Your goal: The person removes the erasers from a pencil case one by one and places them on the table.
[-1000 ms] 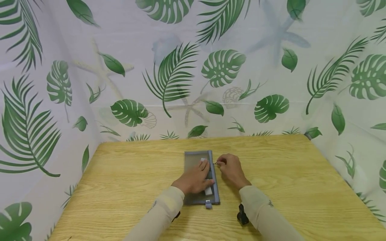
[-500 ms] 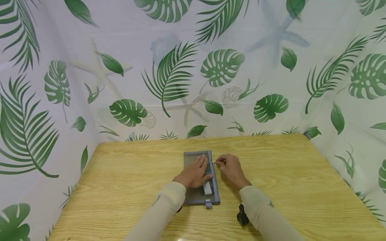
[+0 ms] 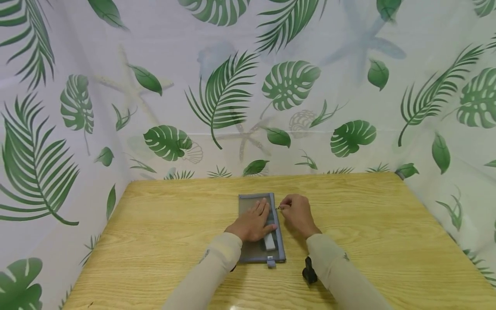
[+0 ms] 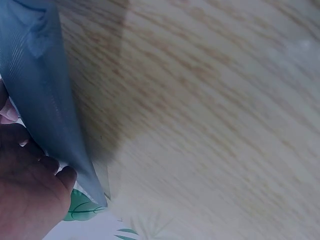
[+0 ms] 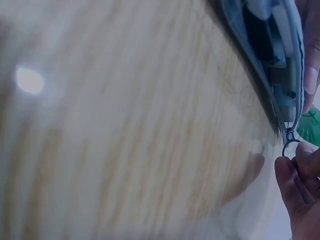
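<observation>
A grey mesh zip pouch with blue edging lies on the table, its long zipped side to the right. My left hand rests on its top, fingers straight and thumb spread toward that side. Below the thumb, a white oblong item shows through the mesh. Thumb and fingers of my right hand pinch the ring of the zipper pull near the pouch's far right corner. In the right wrist view the pouch's mouth gapes, with several dark and pale items inside; their kind is unclear.
The wooden table extends on both sides of the pouch. A leaf-printed cloth hangs behind and along the sides. A fabric tab sticks out from the pouch's near edge. A black device sits at my right wrist.
My left hand has shifted slightly away from me over the pouch, uncovering more of the lower white item and covering a white piece near the fingertips. My right hand keeps hold of the ring.
</observation>
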Demonstrator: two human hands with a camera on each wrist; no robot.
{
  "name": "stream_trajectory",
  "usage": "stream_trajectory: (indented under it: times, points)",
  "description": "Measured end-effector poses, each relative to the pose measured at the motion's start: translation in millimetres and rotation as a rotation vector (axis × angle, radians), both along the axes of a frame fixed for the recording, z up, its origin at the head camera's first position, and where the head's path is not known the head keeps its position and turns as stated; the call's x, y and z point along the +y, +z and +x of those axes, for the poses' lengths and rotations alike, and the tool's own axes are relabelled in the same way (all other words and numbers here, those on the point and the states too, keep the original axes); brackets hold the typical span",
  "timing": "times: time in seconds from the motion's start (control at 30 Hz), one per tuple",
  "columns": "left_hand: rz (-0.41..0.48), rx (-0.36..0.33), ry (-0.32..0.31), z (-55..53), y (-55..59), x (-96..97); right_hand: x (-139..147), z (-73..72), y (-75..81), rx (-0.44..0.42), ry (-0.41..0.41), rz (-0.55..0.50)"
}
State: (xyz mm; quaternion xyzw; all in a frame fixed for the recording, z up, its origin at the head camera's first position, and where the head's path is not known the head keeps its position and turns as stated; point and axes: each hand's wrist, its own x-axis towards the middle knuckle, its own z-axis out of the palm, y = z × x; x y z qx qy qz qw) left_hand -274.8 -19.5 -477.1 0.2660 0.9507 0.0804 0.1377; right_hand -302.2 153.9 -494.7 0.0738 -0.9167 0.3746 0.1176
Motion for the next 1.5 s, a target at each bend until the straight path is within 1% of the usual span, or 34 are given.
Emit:
stream_trajectory:
  times: [0.13,0.33,0.47,0.73,0.77,0.97,1.0,1.07,1.3,1.5]
  points:
    - [-0.016,0.003,-0.003,-1.4,-0.5,-0.6,-1.1,-2.4,2.3,-0.008,0.005,-0.006]
    - [-0.007,0.013,0.0,0.6,5.3,-0.5,-1.9,-8.2,3.8,-0.009,-0.015,-0.01]
    - [-0.011,0.018,-0.002,1.2,7.1,-0.3,-2.5,-13.3,4.3,-0.007,-0.031,-0.005]
    - [-0.019,0.014,0.007,0.8,4.9,0.9,-4.0,-20.6,4.5,-0.025,-0.06,0.005]
    - [-0.016,0.015,0.01,-0.4,2.5,1.0,-4.2,-21.2,4.5,-0.028,-0.065,0.007]
    - [-0.011,0.007,0.013,-0.1,3.0,1.1,-5.8,-25.8,3.5,-0.036,-0.093,0.023]
    - [-0.014,0.005,0.01,1.2,5.2,1.0,-6.0,-26.6,3.1,-0.039,-0.095,0.022]
    - [-0.015,0.017,0.007,1.7,5.3,0.6,-6.3,-27.8,2.3,-0.047,-0.096,0.021]
    - [-0.016,0.021,0.002,2.4,2.9,-0.6,-6.7,-31.9,-0.2,-0.066,-0.107,-0.003]
    - [-0.01,0.019,-0.003,1.9,3.1,-0.9,-7.6,-35.9,-2.2,-0.054,-0.12,-0.005]
